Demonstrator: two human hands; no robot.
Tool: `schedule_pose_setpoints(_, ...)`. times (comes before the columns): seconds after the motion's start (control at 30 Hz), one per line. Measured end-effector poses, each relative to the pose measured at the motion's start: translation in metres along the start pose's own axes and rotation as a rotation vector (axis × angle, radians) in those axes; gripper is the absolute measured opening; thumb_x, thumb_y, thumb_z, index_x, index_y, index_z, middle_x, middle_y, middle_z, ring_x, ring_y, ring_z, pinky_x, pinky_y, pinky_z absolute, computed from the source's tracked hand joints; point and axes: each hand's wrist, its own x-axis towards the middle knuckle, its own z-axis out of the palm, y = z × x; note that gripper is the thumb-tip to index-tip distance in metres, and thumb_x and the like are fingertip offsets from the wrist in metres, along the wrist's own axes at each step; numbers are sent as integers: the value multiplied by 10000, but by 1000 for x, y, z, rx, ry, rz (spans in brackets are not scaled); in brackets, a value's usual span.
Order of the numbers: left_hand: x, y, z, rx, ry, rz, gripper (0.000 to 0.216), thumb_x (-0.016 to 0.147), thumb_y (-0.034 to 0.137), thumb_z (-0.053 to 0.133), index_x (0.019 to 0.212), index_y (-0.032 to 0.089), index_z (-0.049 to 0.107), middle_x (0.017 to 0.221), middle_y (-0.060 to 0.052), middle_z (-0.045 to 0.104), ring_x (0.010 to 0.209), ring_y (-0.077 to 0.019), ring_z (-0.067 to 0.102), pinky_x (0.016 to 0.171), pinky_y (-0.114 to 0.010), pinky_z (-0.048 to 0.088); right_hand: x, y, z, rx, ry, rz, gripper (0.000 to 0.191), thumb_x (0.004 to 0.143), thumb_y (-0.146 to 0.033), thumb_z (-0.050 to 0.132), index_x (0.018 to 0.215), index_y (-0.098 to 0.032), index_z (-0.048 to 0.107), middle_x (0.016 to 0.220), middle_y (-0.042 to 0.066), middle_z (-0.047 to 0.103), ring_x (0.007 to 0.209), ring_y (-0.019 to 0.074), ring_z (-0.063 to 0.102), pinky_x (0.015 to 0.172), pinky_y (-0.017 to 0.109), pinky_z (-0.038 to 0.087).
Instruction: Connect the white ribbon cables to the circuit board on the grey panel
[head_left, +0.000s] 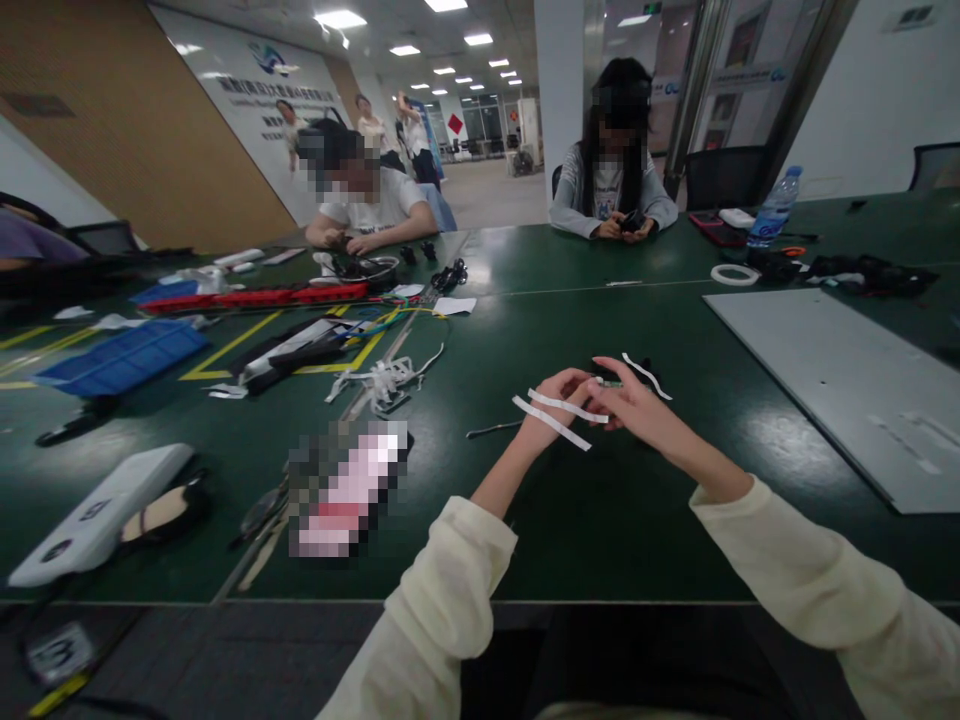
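Note:
My left hand and my right hand meet above the dark green table, fingers pinched together around a small dark object that I cannot make out well. Two white strips lie across the back of my left hand and wrist. Another white strip curls out just beyond my right fingers. A thin dark cable tie lies on the table left of my left wrist. Both sleeves are cream coloured.
A pile of white strips lies to the left, near a blue tray and a red bar. A grey board covers the right side. Two people sit across the table; a water bottle and tape roll stand far right.

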Motion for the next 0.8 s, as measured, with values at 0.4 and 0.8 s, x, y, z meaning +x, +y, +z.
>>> schedule_pose_setpoints(0.4,8,-21,-6,362,-92,219,428,768,277,699,1174,197,590,1265,-121,537,1253,-269,454,1058,-508,364,3,104,-214,-1131,871,243,638,907,-555,310,1404,-159,373,1404,250,374,1337,424,236,965,677,222)
schedule_pose_setpoints(0.8,25,-17,1,229,-250,152,561,788,361,676,1297,209,495,1328,-109,524,1224,-251,498,1040,-462,385,-6,142,-260,-1146,827,577,582,906,-554,195,1251,-207,510,1404,222,341,1323,462,207,976,703,116)
